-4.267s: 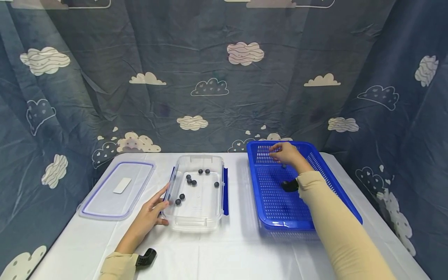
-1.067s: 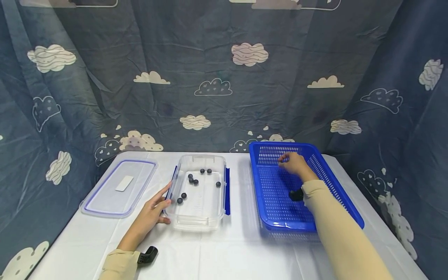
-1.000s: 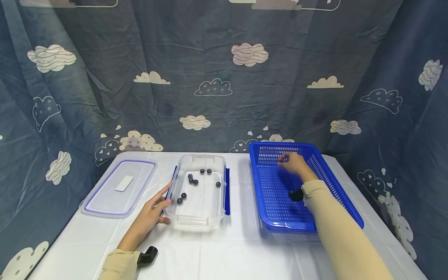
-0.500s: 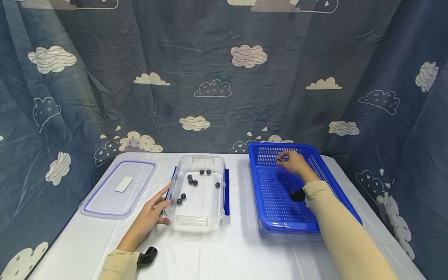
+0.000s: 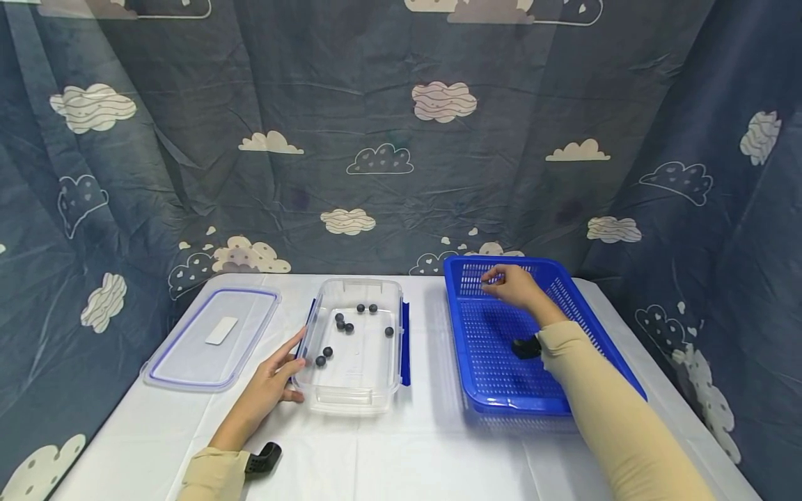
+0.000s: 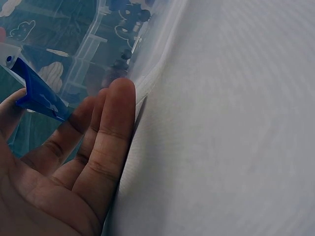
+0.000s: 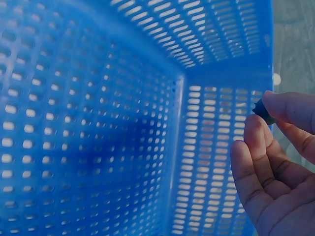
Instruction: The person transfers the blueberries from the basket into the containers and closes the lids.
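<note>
My right hand [image 5: 503, 283] hovers inside the blue perforated basket [image 5: 495, 358], near its far wall. In the right wrist view this hand [image 7: 275, 162] pinches a small dark ball [image 7: 262, 111] between thumb and fingertips, in front of the basket's corner [image 7: 182, 83]. A clear plastic container [image 5: 351, 406] stands in the middle of the table with several dark balls [image 5: 343, 325] on its floor. My left hand [image 5: 273, 379] lies with straight fingers against the container's left side. The left wrist view shows those fingers [image 6: 115, 128] touching the clear wall [image 6: 147, 59] beside a blue clip [image 6: 39, 98].
The container's clear lid [image 5: 213, 337] lies flat at the left of the white table [image 5: 401, 452]. Blue clips [image 5: 404, 341] hang on the container's sides. A dark cloud-patterned curtain [image 5: 376, 139] closes in the back and both sides.
My right hand has drifted a little left and up along the basket's far wall, fingers now pinched on the dark ball. The left hand has stayed put.
</note>
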{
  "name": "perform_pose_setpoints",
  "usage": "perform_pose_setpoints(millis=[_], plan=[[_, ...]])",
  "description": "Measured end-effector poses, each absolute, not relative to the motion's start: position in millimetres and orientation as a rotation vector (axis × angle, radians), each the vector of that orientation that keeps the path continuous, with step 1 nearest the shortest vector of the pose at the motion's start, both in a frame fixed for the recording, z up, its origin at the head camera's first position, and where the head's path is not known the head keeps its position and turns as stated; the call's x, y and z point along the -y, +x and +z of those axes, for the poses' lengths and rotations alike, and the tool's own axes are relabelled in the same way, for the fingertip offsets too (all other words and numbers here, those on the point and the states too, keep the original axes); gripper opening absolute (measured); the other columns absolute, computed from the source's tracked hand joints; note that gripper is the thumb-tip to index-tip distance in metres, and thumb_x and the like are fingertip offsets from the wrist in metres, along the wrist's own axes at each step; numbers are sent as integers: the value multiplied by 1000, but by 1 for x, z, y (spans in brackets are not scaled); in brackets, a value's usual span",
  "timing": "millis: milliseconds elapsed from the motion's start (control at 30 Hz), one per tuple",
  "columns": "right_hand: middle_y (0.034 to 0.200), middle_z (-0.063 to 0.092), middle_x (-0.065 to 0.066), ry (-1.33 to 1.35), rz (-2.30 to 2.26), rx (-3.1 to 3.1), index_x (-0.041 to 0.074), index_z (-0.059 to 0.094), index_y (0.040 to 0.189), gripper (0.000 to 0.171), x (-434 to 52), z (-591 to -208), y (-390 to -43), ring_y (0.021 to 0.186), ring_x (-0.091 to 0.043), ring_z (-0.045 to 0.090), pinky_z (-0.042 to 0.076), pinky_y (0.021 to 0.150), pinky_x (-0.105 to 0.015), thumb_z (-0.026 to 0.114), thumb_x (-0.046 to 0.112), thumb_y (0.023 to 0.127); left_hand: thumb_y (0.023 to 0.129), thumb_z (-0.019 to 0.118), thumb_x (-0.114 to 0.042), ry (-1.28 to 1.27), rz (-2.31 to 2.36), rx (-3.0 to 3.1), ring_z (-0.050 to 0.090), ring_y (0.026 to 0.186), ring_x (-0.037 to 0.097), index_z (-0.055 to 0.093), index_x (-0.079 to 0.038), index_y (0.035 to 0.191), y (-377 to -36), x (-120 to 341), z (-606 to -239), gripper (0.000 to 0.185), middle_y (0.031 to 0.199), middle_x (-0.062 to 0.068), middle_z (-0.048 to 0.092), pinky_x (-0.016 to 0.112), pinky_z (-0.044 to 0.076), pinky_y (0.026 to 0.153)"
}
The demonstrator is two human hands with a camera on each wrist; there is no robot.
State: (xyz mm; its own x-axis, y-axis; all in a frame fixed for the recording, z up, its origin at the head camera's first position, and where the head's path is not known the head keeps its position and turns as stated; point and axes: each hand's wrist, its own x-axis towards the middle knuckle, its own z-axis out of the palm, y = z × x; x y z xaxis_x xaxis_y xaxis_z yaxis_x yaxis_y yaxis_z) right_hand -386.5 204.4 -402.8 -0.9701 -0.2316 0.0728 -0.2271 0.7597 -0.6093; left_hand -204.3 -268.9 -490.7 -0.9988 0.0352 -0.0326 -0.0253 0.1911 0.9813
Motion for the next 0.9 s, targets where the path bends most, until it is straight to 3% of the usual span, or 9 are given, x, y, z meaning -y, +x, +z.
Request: perform_pose_setpoints(millis=[500, 900], plan=[[80, 66, -4, -528, -1064, -2902, 0, 74, 118, 25, -170, -384, -383, 71, -13, 59, 51, 63, -25, 75, 16, 99, 110, 58, -22, 0, 1968, -2383, 60, 98, 26, 39, -30, 168, -204, 269, -490, 61, 135, 29, 51, 36, 68, 70], [88, 68, -12, -592, -1077, -2778, 1, 72, 126, 29, -127, -376, -377, 82, -24, 64, 57, 71, -29, 72, 17, 103, 111, 56, -20, 1, 1967, -2376, 59, 101, 25, 38, -29, 168, -205, 270, -491, 60, 138, 30, 51, 36, 68, 70]])
